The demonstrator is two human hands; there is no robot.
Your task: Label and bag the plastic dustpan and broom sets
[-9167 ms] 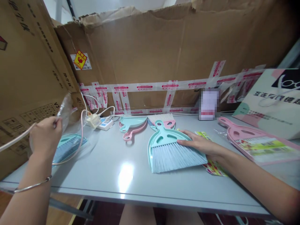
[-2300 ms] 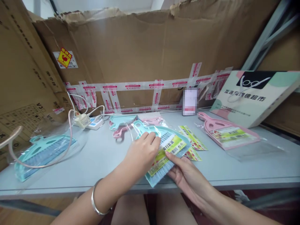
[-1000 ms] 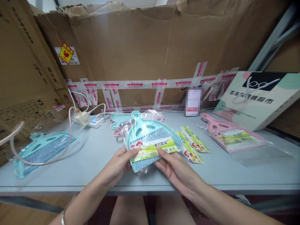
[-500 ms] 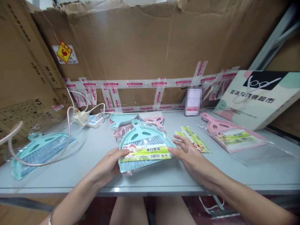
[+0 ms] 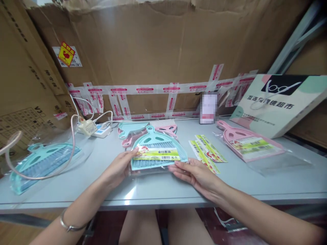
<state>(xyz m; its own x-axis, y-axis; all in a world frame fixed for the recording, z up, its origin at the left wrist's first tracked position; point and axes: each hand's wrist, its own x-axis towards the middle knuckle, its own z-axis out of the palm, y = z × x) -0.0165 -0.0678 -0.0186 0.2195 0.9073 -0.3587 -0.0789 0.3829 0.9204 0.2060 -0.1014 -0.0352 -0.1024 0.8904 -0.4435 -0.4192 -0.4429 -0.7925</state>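
Left hand (image 5: 123,163) holds dustpan set (image 5: 156,153) (phone (image 5: 208,109) blurred).

My right hand (image 5: 196,173), fingers spread a moment ago, now holds the bagged teal dustpan set (image 5: 158,150) near its right corner.

**Mint dustpan-and-brush set (image 5: 154,144) being held in its clear bag (image 5: 156,170)**

The set is facing up toward the viewer, over the front half of the desk (image 5: 143,190); whether it is touching the surface is hard to tell. Its ring-ended handle (image 5: 151,129) is pointing toward the back, and its broad end is spreading toward the person, the lower edge slanting slightly up to the right. Pale blue bristles (image 5: 146,164) are fanning across the pan. A yellow-green card (image 5: 157,153) is lying crosswise over them, showing dark characters, a barcode and a red figure at its left end. Thin plastic is protruding below the broad edge.
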